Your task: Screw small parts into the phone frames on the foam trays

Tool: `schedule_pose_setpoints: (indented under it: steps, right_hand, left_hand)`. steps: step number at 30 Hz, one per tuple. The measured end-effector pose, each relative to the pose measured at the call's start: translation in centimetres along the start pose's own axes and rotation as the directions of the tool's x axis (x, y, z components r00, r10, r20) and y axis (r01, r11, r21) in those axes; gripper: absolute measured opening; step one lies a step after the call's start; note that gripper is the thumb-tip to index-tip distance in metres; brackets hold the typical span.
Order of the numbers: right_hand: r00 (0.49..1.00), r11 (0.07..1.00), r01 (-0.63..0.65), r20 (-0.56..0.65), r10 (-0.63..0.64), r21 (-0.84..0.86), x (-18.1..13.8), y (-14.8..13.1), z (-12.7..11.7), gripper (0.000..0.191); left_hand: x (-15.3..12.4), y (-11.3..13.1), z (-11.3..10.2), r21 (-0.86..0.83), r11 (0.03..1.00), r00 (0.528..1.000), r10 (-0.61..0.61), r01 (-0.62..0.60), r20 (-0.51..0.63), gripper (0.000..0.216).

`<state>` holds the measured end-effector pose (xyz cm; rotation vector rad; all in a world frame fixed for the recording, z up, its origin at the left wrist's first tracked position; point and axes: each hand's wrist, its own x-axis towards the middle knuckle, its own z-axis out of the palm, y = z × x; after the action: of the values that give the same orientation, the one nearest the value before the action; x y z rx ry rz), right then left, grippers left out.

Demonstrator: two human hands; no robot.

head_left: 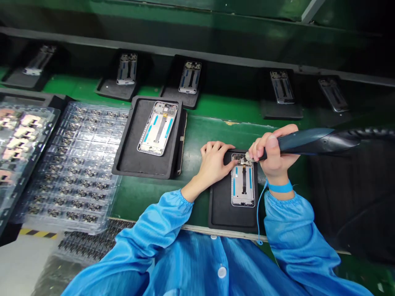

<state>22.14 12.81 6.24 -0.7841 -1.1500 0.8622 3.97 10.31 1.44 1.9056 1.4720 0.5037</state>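
The left hand [214,164] lies flat on a phone frame [243,181], and the right hand [273,154] grips a power screwdriver [305,142] at the frame's top. Left of the frame are another frame [157,128] on a black mat [145,139] and a plastic tray [74,164] of small parts

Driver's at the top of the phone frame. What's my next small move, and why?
Probably lower the electric screwdriver straight down: the right hand holds its nose at the top edge of the phone frame, and the left hand pins the frame.
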Motion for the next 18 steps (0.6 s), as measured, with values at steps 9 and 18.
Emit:
schedule_pose_setpoints:
  steps: [9, 18]
  right_hand:
    - [1.0, 1.0, 0.012, -0.01, -0.012, 0.007, -0.06, 0.23, 0.04, 0.053]
    - [0.999, 0.999, -0.028, -0.017, 0.027, -0.044, -0.05, 0.46, 0.3, 0.062]
  left_hand:
    - [0.13, 0.09, 0.25, 0.029, 0.999, 1.0, 0.013, -0.014, 0.009, 0.044]
    - [-0.05, 0.24, 0.17, 0.026, 1.0, 1.0, 0.017, -0.017, 0.011, 0.045]
